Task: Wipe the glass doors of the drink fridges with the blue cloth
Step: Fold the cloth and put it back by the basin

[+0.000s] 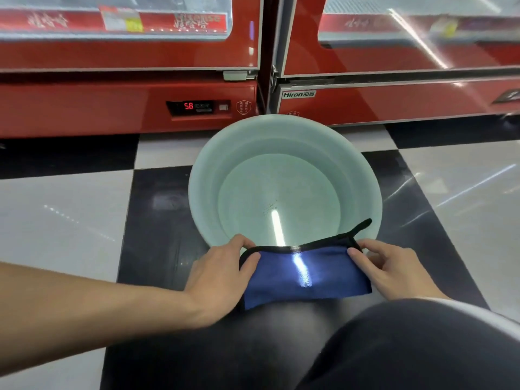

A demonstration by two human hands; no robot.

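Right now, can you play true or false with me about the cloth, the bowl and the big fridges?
1. The two drink fridges are blue. False: the left fridge and the right fridge are red.
2. The left hand and the right hand both hold the blue cloth with black edging. True.
3. The cloth is wiping a glass door. False: it is held low, by the near rim of the round pale green plastic basin.
4. The basin stands on the black-and-white tiled floor. True.
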